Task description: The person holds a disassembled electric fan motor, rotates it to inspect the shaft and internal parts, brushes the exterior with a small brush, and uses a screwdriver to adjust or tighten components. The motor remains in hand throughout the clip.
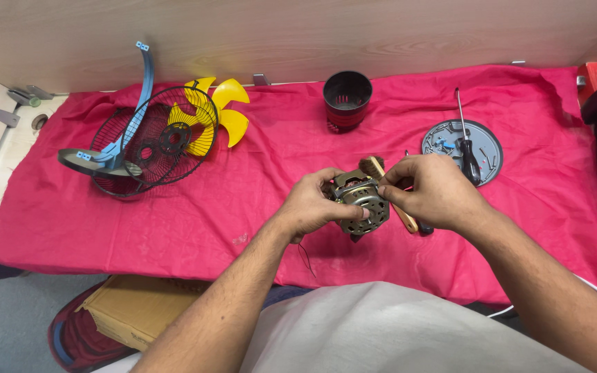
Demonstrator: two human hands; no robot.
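My left hand [312, 204] grips a small metal fan motor [361, 200] above the red cloth [174, 214], with thin dark wires hanging under it. My right hand [437, 190] pinches at the motor's top right side, fingertips together. Just behind the motor lies a wooden-handled brush [381, 179], its handle running under my right hand. Whether my right hand holds a small part I cannot tell.
Black wire fan guards [150, 141] with a blue ring piece and a yellow fan blade [226, 110] lie at the left. A black-and-red cylindrical housing [347, 100] stands at the back. A grey round plate [478, 138] with a screwdriver [466, 148] lies at the right. A cardboard box [139, 307] sits below the table edge.
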